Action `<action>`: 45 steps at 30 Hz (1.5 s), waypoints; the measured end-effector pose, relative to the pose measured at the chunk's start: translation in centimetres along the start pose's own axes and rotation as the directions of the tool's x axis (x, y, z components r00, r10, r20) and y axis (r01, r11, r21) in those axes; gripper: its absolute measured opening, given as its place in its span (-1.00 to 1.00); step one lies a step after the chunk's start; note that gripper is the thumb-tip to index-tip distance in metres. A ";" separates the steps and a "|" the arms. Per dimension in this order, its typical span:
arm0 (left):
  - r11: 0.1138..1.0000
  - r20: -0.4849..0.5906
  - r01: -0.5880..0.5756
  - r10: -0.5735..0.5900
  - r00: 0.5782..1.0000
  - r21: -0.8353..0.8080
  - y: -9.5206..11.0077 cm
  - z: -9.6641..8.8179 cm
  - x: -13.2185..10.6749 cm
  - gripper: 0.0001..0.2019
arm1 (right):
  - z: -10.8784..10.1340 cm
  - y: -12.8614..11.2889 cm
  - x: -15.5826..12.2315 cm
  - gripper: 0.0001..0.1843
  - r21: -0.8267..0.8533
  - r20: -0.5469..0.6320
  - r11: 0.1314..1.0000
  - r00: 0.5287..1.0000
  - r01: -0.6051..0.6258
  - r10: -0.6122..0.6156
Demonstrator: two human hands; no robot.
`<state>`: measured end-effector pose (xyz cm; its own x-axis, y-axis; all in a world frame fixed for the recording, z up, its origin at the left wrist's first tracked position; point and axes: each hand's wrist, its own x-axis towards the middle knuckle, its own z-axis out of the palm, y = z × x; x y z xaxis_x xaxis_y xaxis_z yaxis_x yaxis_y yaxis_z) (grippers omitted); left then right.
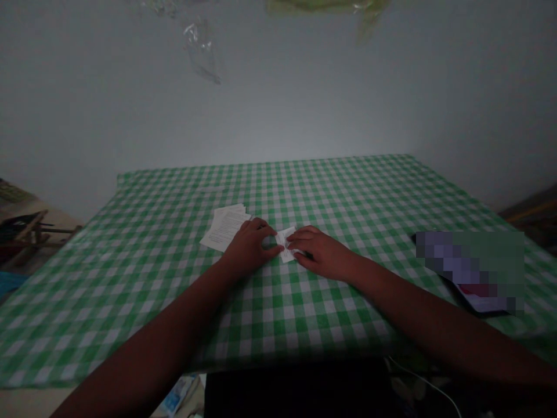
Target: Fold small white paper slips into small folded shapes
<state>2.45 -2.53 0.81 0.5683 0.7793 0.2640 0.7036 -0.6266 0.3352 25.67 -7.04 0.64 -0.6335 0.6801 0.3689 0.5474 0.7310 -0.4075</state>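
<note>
White paper, a small folded slip [285, 244], flat on the green-and-white gingham cloth [357, 197] of the table [452, 203], between the left hand [249, 248] and the right hand [321, 252]. Left fingers [270, 248] curled, tips against the slip's left edge; right fingers [300, 241] pressed together, tips over the slip's right side. Whether pinching or only pressing, impossible to tell. Just left of the slip, a loose stack of printed paper sheets [225, 227], touching the left hand. Well right of the slip, a flat dark device [472, 273], too blurred to name. Far above the slip, clear plastic [200, 52] on a pale wall [304, 98].
</note>
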 end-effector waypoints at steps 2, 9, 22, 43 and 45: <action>1.000 0.002 -0.006 0.006 1.000 0.003 0.0 0.0 0.0 -0.68 | 0.0 0.0 0.0 -0.73 -0.006 0.003 1.000 1.000 -0.004 0.004; 1.000 0.012 -0.014 0.013 1.000 0.010 0.1 -0.2 0.0 -0.69 | 0.1 0.2 -0.1 -0.73 -0.003 -0.004 1.000 1.000 0.003 -0.003; 1.000 0.013 -0.029 0.029 0.999 0.008 0.3 -0.4 -0.2 -0.60 | 0.1 0.3 -0.1 -0.77 -0.011 0.002 1.000 1.000 0.007 -0.007; 0.999 0.021 -0.048 0.048 0.999 0.002 0.0 -0.3 -0.2 -0.59 | 0.2 0.1 -0.1 -0.76 -0.030 -0.011 1.000 1.000 -0.006 0.005; 0.999 0.017 -0.046 0.046 0.999 0.006 -0.1 -0.2 -0.2 -0.58 | 0.3 0.1 -0.1 -0.76 -0.034 -0.005 0.999 1.000 -0.008 0.008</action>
<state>2.18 -2.64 0.96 0.6072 0.7495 0.2639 0.6792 -0.6619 0.3171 25.67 -7.05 0.33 -0.6264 0.6863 0.3696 0.5708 0.7268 -0.3820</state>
